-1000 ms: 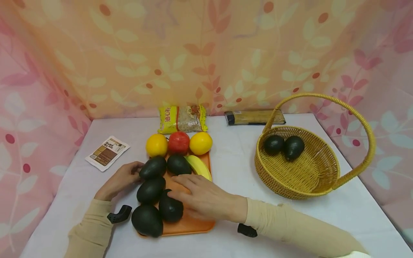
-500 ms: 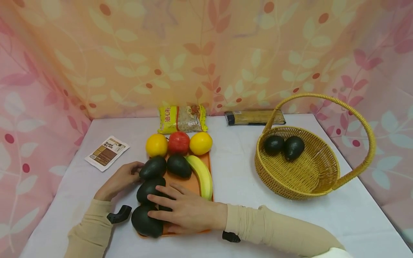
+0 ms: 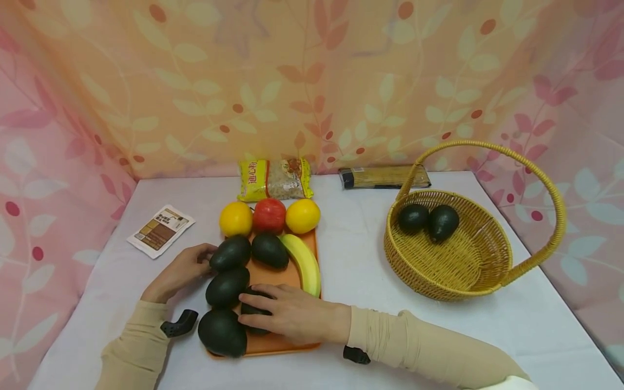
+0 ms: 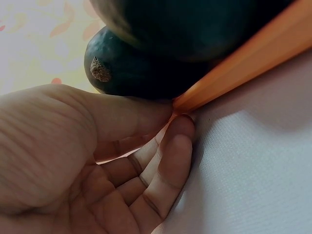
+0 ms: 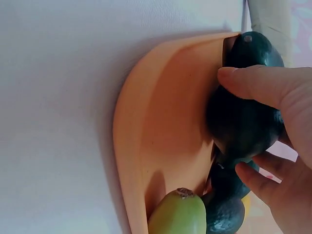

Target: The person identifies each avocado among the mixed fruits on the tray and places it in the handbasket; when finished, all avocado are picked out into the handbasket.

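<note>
My left hand [image 3: 184, 269] pinches the left rim of an orange tray [image 3: 274, 274] between thumb and fingers, as the left wrist view shows. Over the tray's front part, my right hand [image 3: 304, 317] holds a dark green avocado [image 5: 243, 124], thumb on one side and fingers on the other. Left of that one, a large avocado [image 3: 222, 333] and another avocado [image 3: 228, 288] lie along the tray's edge. Farther back are two more, a left avocado [image 3: 231, 253] and a middle avocado [image 3: 270, 251], with a banana [image 3: 306, 265] to their right.
Two yellow fruits and a red fruit [image 3: 270, 216] line the tray's back. Behind them lies a yellow food bag [image 3: 275, 180]. A white packet [image 3: 161, 231] is at left, a long packet [image 3: 385, 177] at back. At right, a high-handled wicker basket [image 3: 448, 271] contains two avocados.
My right hand has moved from beside the banana toward the front of the tray, over the front avocado, and closed around it. My left hand has stayed at the tray's rim.
</note>
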The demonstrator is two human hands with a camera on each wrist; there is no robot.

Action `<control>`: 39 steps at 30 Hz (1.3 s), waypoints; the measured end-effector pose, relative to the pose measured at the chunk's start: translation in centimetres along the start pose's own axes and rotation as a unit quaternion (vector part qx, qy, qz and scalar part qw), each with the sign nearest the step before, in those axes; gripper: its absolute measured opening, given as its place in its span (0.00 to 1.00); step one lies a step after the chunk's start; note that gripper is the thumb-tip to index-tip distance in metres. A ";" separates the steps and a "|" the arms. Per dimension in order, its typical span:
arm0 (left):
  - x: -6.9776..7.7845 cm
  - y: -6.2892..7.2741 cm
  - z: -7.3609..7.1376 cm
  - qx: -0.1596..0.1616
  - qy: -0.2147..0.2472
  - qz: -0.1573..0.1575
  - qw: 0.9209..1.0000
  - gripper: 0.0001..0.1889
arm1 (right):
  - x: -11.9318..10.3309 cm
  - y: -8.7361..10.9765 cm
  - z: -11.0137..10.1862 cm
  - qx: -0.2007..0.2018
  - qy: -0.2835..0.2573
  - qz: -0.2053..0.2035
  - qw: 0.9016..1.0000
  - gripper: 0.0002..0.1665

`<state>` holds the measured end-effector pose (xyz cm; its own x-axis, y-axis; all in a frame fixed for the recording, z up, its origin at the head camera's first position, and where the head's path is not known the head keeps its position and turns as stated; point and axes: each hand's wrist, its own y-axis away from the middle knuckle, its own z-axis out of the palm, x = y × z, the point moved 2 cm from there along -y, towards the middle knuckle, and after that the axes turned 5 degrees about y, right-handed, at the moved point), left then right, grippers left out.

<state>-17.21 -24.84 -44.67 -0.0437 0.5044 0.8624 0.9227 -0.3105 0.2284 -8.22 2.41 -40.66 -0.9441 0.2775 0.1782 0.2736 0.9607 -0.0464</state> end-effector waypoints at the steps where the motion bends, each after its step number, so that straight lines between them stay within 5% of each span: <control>1: 0.0 0.0 0.0 -0.001 0.002 0.001 1.000 0.22 | 0.1 0.0 0.0 0.004 0.001 0.004 1.000 0.33; 9: 0.1 0.1 0.0 -0.004 0.004 -0.003 1.000 0.23 | 0.4 0.0 0.1 0.048 0.011 0.032 0.998 0.26; 18: 0.1 0.0 0.1 -0.002 0.004 -0.006 1.000 0.23 | 0.4 0.0 0.0 0.035 0.012 0.025 0.999 0.30; 25: 0.2 0.1 0.0 0.000 0.006 -0.004 1.000 0.22 | 1.9 1.0 -3.1 0.070 -0.014 0.059 0.996 0.39; 34: 0.0 0.1 0.0 -0.002 0.003 -0.004 1.000 0.23 | 7.6 7.7 -8.1 0.156 0.037 0.152 0.975 0.45; 39: 0.2 0.0 0.0 -0.002 0.005 -0.010 1.000 0.23 | 10.6 13.3 -9.3 0.149 0.053 0.226 0.961 0.47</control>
<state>-17.18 -24.73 -44.50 -0.0663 0.5023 0.8621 0.9198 -0.3041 0.2479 -12.84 18.04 -30.23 -0.7134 0.6794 0.1719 0.5712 0.7058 -0.4191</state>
